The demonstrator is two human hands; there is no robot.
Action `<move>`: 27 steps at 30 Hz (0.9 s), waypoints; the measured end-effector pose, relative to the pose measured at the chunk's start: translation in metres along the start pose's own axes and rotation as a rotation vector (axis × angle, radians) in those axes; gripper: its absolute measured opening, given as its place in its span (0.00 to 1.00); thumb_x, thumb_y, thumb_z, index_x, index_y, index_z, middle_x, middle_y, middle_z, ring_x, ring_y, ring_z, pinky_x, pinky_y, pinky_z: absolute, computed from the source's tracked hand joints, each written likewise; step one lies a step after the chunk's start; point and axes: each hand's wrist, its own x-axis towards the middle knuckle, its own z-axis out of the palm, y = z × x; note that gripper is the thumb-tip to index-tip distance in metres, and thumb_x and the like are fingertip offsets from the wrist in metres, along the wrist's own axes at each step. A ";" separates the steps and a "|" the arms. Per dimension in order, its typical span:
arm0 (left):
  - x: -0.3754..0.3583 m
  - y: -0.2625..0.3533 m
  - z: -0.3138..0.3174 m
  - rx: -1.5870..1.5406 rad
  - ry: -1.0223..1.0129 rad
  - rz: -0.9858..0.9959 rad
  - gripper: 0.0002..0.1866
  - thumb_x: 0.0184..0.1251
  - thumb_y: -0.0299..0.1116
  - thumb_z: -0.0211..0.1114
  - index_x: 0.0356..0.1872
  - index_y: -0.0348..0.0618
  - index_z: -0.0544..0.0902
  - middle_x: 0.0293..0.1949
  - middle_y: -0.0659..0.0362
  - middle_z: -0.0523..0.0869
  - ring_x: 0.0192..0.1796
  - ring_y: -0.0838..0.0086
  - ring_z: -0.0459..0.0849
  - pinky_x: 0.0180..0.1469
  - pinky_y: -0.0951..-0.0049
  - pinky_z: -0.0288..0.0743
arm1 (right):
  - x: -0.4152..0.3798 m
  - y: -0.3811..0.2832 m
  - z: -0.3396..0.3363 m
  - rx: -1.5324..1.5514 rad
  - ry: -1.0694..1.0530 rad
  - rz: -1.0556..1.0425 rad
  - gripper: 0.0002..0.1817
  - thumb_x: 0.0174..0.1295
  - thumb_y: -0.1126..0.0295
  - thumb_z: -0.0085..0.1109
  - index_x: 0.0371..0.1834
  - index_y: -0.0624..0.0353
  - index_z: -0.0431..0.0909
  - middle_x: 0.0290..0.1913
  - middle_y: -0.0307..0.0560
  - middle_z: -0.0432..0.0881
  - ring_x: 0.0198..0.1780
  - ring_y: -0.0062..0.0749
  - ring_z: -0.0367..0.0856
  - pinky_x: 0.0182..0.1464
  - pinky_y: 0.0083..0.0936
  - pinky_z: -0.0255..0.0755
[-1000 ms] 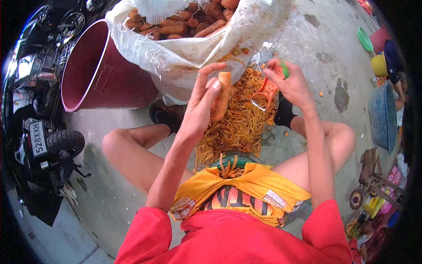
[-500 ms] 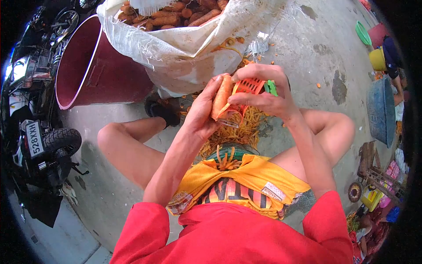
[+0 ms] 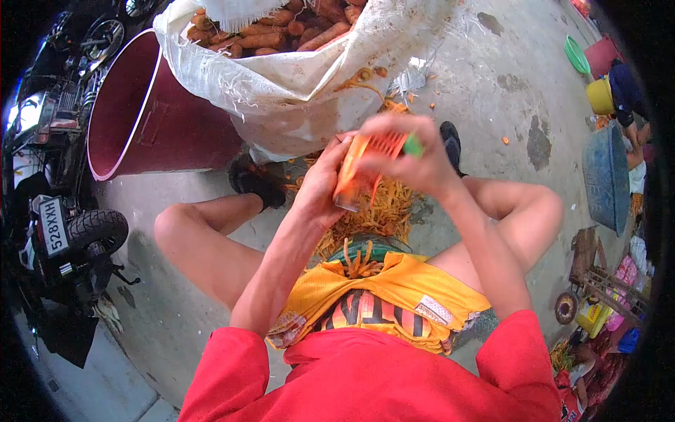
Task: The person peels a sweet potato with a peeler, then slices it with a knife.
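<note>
My left hand (image 3: pixel 321 177) is wrapped around a carrot (image 3: pixel 349 169) held tilted over my lap. In my right hand (image 3: pixel 425 169) is an orange slotted peeler (image 3: pixel 385 145) with a green end, blurred by motion. The peeler lies against the right side of the carrot, and my right fingers partly cover it. Below both hands, a heap of orange peelings (image 3: pixel 387 211) covers the floor between my legs. A few peel strips (image 3: pixel 360 261) rest on my yellow shorts.
A white woven sack (image 3: pixel 302 105) holding many carrots (image 3: pixel 264 34) stands ahead. To its left, a dark red tub (image 3: pixel 176 126) lies tipped beside a parked motorcycle (image 3: pixel 77 232). At far right are a blue basin (image 3: pixel 606 179), a small cart (image 3: pixel 598 274) and another person's arm (image 3: pixel 635 141).
My right hand and the peeler have shifted left across the carrot, and the hand is now blurred. My left hand keeps its hold in nearly the same place.
</note>
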 end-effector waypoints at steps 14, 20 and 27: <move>0.003 -0.006 -0.023 -0.076 -0.039 -0.006 0.19 0.85 0.48 0.55 0.60 0.44 0.80 0.48 0.60 0.87 0.46 0.74 0.88 0.43 0.67 0.88 | -0.002 0.029 -0.010 0.065 0.120 0.219 0.08 0.68 0.70 0.72 0.45 0.58 0.83 0.39 0.39 0.91 0.41 0.21 0.89 0.43 0.24 0.83; 0.001 -0.001 -0.005 0.054 0.006 0.071 0.14 0.86 0.46 0.54 0.59 0.52 0.78 0.47 0.65 0.83 0.42 0.78 0.85 0.39 0.74 0.84 | -0.003 0.004 -0.003 -0.022 -0.001 0.030 0.07 0.69 0.71 0.71 0.44 0.58 0.83 0.39 0.41 0.91 0.37 0.22 0.88 0.42 0.23 0.82; 0.004 0.000 -0.017 -0.090 -0.104 -0.030 0.16 0.85 0.46 0.56 0.61 0.49 0.79 0.42 0.63 0.82 0.39 0.78 0.85 0.39 0.73 0.85 | -0.002 0.018 -0.015 -0.013 0.232 0.300 0.12 0.62 0.66 0.78 0.43 0.57 0.85 0.35 0.40 0.89 0.38 0.21 0.85 0.41 0.26 0.78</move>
